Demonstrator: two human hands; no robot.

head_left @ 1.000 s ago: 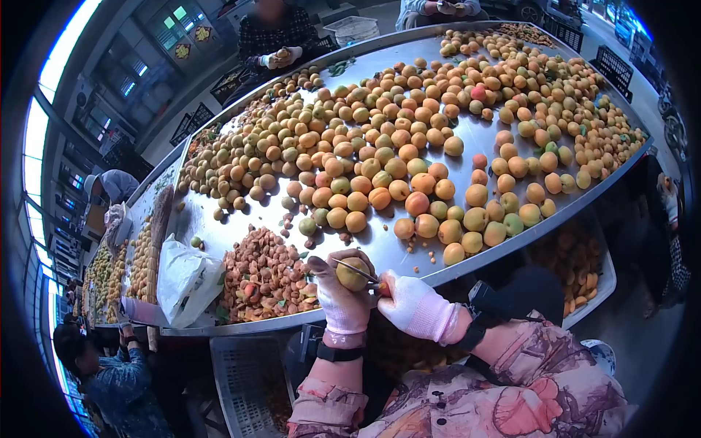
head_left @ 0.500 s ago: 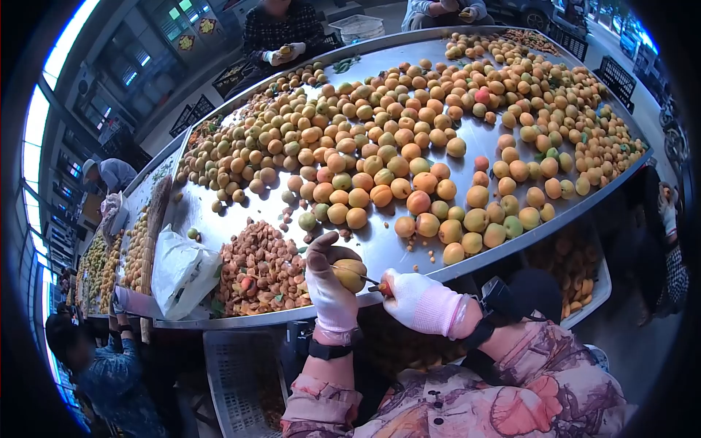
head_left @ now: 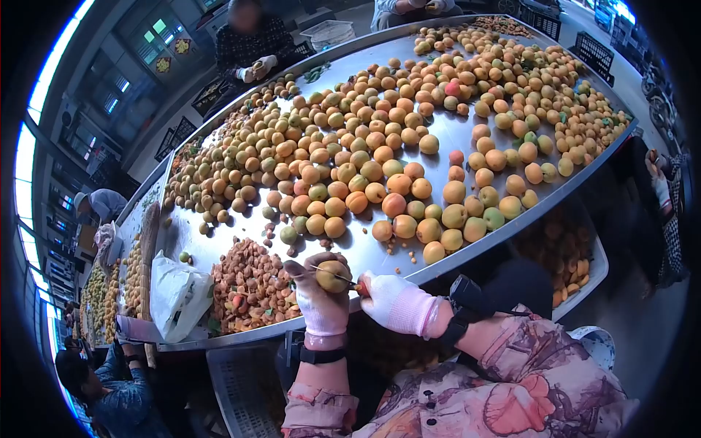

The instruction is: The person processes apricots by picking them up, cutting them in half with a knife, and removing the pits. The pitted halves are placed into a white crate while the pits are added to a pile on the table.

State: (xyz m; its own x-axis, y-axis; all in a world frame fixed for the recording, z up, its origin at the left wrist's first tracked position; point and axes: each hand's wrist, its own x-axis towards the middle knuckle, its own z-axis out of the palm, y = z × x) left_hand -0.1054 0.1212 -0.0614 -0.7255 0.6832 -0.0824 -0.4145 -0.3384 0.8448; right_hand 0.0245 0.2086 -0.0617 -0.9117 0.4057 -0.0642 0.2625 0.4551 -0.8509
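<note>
My gloved left hand is closed around an apricot at the near edge of the metal table. Fingers of my gloved right hand grip a small knife, whose blade lies against the fruit. Just left of my hands is a heap of brownish pits, with a white plastic bag beside it. Whole apricots in yellow, orange and green cover much of the tabletop beyond.
The metal table has a raised rim. A crate of fruit halves stands below at right, a grey crate below at left. A person works across the table; another person is at lower left.
The view has shifted, so the table's contents sit further left. My left hand has turned the apricot, and the knife blade now lies across it.
</note>
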